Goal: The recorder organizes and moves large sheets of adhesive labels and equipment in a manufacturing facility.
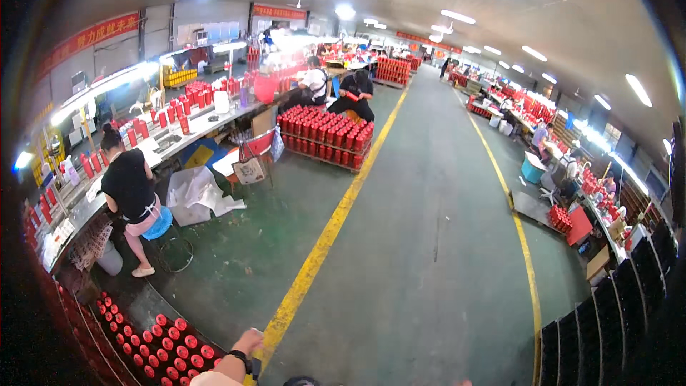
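My left hand (249, 342) reaches in from the lower edge, a dark watch or band on its wrist. Its fingers look curled in, and a small pale spot shows at their far end. Whether it holds anything is hidden. Nearest to it, on the left, stand rows of dark cylinders with red round tops (168, 344). A yellow floor line (307, 271) runs just beyond the hand. At the bottom edge only a tiny skin-coloured sliver shows, perhaps my right hand (466, 383); its fingers are out of sight.
A green-grey aisle (429, 243) runs ahead between yellow lines. Leftward, a person (128, 175) sits at a long workbench (207, 126) beside a white bin (187, 196). Red cylinders fill a low pallet (325, 132). Dark stacked racks (607, 329) border the lower right.
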The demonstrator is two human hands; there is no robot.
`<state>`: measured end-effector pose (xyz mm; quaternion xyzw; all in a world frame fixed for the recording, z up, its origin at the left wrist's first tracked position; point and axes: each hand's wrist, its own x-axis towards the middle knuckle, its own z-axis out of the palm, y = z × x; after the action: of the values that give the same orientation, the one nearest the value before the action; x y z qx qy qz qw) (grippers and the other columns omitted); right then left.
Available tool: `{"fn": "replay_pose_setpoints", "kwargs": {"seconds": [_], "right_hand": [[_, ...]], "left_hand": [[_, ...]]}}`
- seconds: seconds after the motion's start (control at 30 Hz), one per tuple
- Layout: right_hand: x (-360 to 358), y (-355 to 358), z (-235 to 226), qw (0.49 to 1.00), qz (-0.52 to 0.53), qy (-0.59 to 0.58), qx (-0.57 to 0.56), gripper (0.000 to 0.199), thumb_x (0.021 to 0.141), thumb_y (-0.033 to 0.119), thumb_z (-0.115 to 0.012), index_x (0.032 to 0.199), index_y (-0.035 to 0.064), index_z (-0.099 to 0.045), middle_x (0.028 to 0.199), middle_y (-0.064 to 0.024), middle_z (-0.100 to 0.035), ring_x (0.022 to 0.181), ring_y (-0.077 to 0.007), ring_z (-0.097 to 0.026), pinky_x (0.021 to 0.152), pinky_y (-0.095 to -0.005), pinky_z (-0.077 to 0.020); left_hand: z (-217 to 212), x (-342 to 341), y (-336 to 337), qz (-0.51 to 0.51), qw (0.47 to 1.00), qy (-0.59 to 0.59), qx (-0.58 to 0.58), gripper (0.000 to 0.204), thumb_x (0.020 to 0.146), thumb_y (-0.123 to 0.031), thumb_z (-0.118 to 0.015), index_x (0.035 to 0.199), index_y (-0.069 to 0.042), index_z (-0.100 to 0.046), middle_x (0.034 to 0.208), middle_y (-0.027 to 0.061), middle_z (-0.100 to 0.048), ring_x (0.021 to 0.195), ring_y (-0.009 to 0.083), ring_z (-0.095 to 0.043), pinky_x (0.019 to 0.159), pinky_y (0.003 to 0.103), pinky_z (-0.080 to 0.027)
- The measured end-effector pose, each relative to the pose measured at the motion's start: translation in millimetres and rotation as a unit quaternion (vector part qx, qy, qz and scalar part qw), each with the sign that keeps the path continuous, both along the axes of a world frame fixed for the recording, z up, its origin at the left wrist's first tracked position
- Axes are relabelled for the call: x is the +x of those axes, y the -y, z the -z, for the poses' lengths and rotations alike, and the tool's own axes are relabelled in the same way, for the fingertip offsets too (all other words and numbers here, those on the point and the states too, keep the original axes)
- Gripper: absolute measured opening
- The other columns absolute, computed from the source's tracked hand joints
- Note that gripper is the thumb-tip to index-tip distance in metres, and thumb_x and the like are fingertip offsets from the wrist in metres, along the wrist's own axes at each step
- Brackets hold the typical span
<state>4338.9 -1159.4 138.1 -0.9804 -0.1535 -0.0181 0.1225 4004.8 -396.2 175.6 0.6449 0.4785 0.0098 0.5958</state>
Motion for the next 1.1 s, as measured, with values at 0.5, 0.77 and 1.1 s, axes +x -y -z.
{"fn": "replay_pose_setpoints", "kwargs": {"seconds": [0.5,0.77,1.1], "right_hand": [[377,-161,9,0.945,-0.055,-0.311,-0.089,0.033,0.082,0.035,-0.056,0.103,0.0101,-0.065,0.104,-0.0185,-0.062,0.097,-0.0324,-0.058,0.079,-0.0427,-0.0481],[536,-97,-56,0.858,0.187,-0.455,-0.144,0.032,0.084,0.035,-0.056,0.102,0.0099,-0.065,0.101,-0.0161,-0.064,0.088,-0.0265,-0.061,0.073,-0.0379,-0.0504],[929,-126,-94,0.889,0.147,-0.405,-0.158,0.026,0.089,0.013,-0.052,0.109,-0.0015,-0.062,0.104,-0.0121,-0.064,0.087,-0.0240,-0.060,0.078,-0.0310,-0.0488]], "left_hand": [[-46,221,-82,0.337,0.777,-0.461,0.265,0.025,0.080,-0.020,-0.050,0.093,-0.007,-0.067,0.105,0.0172,-0.063,0.099,0.0305,-0.061,0.080,0.039,-0.050],[-76,890,-209,0.074,0.906,-0.118,0.400,0.029,0.079,-0.023,-0.055,0.096,0.000,-0.057,0.092,0.0249,-0.062,0.089,0.0408,-0.060,0.075,0.046,-0.050],[-164,1363,-112,0.290,0.948,-0.019,0.129,0.041,0.078,-0.030,-0.061,0.108,-0.002,-0.057,0.103,0.0166,-0.064,0.093,0.0296,-0.063,0.080,0.039,-0.049]]}}
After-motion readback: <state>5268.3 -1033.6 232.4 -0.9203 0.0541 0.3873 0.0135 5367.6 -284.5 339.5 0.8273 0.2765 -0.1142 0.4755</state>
